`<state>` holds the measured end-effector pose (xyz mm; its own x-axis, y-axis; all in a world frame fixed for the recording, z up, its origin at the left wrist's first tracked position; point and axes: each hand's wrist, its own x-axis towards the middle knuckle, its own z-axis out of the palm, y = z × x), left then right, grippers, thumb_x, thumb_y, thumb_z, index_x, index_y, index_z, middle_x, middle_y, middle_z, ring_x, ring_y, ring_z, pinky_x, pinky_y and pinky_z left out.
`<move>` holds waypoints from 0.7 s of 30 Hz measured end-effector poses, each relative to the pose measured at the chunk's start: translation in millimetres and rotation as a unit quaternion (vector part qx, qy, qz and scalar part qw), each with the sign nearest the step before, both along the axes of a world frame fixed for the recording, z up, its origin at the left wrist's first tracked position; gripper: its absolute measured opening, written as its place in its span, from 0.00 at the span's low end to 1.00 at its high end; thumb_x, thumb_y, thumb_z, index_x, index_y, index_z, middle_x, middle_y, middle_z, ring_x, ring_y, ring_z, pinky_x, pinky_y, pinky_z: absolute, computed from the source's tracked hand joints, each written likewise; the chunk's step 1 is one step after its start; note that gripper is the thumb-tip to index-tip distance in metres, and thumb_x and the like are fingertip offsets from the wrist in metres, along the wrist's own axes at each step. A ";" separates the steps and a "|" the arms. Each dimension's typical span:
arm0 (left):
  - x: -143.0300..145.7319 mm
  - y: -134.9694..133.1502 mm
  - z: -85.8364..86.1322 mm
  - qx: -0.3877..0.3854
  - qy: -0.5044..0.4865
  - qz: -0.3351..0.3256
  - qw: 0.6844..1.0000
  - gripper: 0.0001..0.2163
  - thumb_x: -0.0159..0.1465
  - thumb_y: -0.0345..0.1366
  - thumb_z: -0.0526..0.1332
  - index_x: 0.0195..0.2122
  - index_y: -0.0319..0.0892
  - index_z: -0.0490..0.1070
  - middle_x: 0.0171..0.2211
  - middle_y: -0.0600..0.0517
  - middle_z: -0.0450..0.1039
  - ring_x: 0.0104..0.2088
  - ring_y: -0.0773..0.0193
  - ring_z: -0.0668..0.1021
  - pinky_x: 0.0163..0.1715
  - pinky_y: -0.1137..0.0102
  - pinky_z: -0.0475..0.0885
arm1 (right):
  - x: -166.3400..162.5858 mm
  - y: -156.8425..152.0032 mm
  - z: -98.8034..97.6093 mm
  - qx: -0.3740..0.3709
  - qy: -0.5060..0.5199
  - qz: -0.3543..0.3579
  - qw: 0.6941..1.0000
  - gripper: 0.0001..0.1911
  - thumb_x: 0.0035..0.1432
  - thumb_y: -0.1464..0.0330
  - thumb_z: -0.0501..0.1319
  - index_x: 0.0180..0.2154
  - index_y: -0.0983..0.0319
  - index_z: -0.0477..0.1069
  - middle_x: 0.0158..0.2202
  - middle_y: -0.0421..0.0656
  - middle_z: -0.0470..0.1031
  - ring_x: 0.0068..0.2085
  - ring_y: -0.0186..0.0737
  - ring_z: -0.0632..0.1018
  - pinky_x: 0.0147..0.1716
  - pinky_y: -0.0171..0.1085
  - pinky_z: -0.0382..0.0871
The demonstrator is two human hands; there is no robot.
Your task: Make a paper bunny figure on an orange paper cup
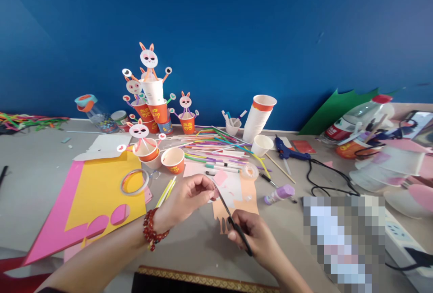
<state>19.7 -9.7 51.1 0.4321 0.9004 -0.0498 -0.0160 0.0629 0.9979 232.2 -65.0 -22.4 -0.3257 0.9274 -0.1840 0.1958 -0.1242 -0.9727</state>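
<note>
I am in the middle of a cut. My right hand (252, 234) is closed round the handles of the scissors (232, 218), and the blades point up and away from me towards the small pink paper piece (220, 177). My left hand (189, 198) pinches that piece between thumb and forefingers (206, 184), curled tight, holding it up off the counter (40, 171) just above the near edge. Whether the blades are parted or shut I cannot tell; they look like one thin dark line, with the tip right at the lower edge of the pink piece, touching it or very nearly.

My judgement is that the shaping of this piece is under way, not finished. The next move calls for a small, steady closing of the blades while my left fingers turn the paper to feed the outline in, and my fingertips sit close to the blade tip, so they need to stay clear of the cutting line.

Under my hands lies an orange sheet (237, 203) with a white and pink scrap on it. Towards the left edge are the yellow sheet (98, 189) and a tape roll (134, 181); at the back stands a stack of paper-cup rabbits (152, 99), with straws (209, 146) spread in front of them.
</note>
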 end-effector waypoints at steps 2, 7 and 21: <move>-0.4 0.2 -0.2 0.003 -0.003 0.003 1.000 0.08 0.62 0.37 0.64 0.32 0.38 0.72 0.32 0.49 0.74 0.35 0.64 0.75 0.37 0.71 0.70 | -0.4 0.5 -1.2 -0.001 0.003 0.000 1.000 0.30 0.49 0.45 0.66 0.22 0.59 0.54 0.19 0.33 0.55 0.23 0.30 0.55 0.22 0.33 0.46; -0.9 0.4 0.2 0.002 -0.012 0.005 1.000 0.07 0.62 0.37 0.64 0.32 0.38 0.72 0.32 0.50 0.74 0.35 0.65 0.75 0.37 0.71 0.70 | -1.4 1.3 -2.3 -0.001 0.003 -0.001 1.000 0.30 0.48 0.46 0.67 0.21 0.58 0.53 0.18 0.33 0.55 0.22 0.30 0.55 0.21 0.32 0.47; -0.9 0.5 0.4 0.009 -0.007 0.018 1.000 0.08 0.63 0.39 0.63 0.32 0.38 0.71 0.32 0.49 0.75 0.35 0.64 0.76 0.37 0.70 0.71 | -3.1 -0.1 3.9 -0.023 0.011 -0.013 1.000 0.31 0.45 0.45 0.69 0.21 0.58 0.54 0.17 0.33 0.58 0.21 0.30 0.57 0.20 0.32 0.48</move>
<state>18.9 -9.2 51.5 0.4006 0.9158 -0.0286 -0.0311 0.0448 0.9985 229.1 -65.1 -18.5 -0.3065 0.9264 -0.2189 0.1701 -0.1730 -0.9701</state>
